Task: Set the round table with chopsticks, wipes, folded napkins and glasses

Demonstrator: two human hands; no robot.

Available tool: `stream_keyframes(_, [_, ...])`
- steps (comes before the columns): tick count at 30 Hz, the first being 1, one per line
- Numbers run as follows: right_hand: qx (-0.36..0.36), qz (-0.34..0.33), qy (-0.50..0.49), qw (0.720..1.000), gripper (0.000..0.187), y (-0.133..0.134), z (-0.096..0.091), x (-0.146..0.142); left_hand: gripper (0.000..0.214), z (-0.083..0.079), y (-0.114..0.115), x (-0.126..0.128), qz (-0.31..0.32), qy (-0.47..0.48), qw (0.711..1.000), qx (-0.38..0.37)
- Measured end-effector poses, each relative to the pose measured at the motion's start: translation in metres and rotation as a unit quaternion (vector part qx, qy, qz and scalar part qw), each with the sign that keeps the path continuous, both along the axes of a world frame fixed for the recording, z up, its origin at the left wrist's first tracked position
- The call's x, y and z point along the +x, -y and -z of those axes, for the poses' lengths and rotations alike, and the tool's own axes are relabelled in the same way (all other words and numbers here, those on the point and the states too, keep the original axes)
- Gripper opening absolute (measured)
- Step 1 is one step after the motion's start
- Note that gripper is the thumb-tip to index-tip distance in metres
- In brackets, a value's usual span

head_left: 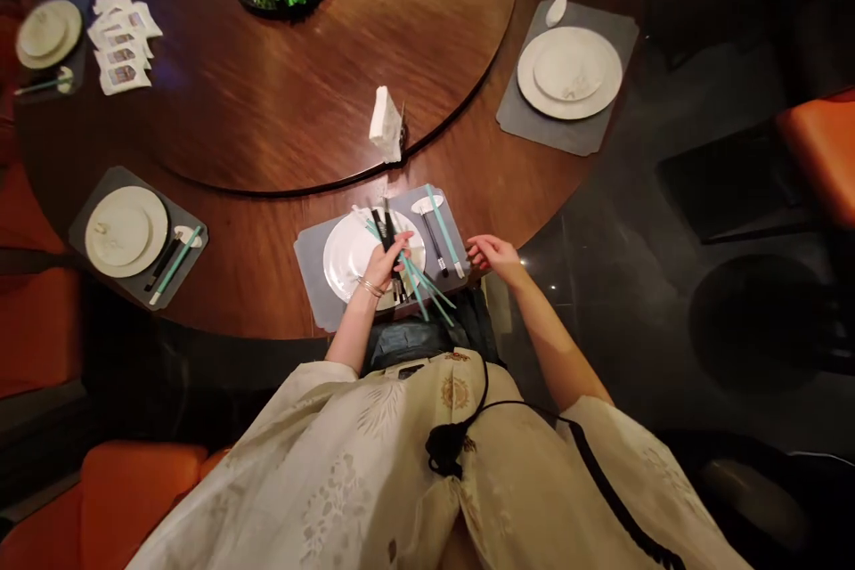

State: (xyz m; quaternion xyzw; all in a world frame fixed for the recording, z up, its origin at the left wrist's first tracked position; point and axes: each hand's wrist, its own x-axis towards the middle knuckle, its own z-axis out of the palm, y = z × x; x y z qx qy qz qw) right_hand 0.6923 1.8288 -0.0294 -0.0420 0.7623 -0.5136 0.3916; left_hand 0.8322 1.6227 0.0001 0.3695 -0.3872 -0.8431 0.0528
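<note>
Far to the left of the white plate (344,256), a cream plate setting (46,34) and a fan of printed cards (124,44) lie on the round wooden desk (220,303). Nearer the plate on that side, stacked cream plates (124,232) sit on a dark grey mat (100,214) beside teal and black chopsticks. Over the plate itself, the left hand (386,265) pinches a bundle of teal and black chopsticks (415,278) in a closed grip, with a bracelet (370,287) at the wrist. Beyond the plate stands a folded white napkin (386,125). Just right of the plate, a teal chopstick (444,232) and a black chopstick (433,242) lie on the plate's grey mat (311,276). The right hand (492,254) is just beside them, its grip spread and holding nothing. Farther right, stacked white plates (569,71) rest on another grey mat (594,129).
</note>
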Motion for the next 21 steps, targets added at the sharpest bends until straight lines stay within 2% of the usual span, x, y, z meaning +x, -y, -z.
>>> stream_keyframes(2, [-0.057,0.001,0.039,0.998,0.031,-0.009,-0.011,-0.01,0.029,0.003,-0.033,-0.043,0.08,-0.02,0.997,-0.012])
stream_keyframes(5, [-0.077,0.001,0.055,0.996,0.026,-0.044,-0.027,-0.043,0.04,0.007,-0.09,-0.111,0.177,-0.056,0.982,-0.031])
stream_keyframes(10, [-0.061,0.006,0.061,0.996,0.032,-0.154,-0.044,-0.115,0.052,0.012,-0.193,-0.219,0.298,-0.1,0.948,-0.053])
stream_keyframes(13, [-0.049,-0.019,0.027,0.998,0.033,-0.221,-0.048,-0.154,0.055,0.008,-0.247,-0.273,0.331,-0.131,0.933,-0.048])
stream_keyframes(16, [-0.02,-0.047,-0.036,0.998,0.034,-0.269,-0.054,-0.208,0.052,-0.001,-0.288,-0.317,0.353,-0.15,0.922,-0.058])
stream_keyframes(18, [-0.004,-0.028,-0.094,0.995,0.037,-0.283,-0.058,-0.256,0.047,-0.006,-0.306,-0.343,0.36,-0.157,0.916,-0.074])
stream_keyframes(20, [-0.009,-0.024,-0.134,0.991,0.04,-0.28,-0.062,-0.31,0.043,-0.009,-0.317,-0.37,0.363,-0.166,0.912,-0.094])
stream_keyframes(21, [-0.012,-0.043,-0.141,0.989,0.039,-0.272,-0.062,-0.337,0.042,-0.009,-0.32,-0.385,0.363,-0.169,0.91,-0.104])
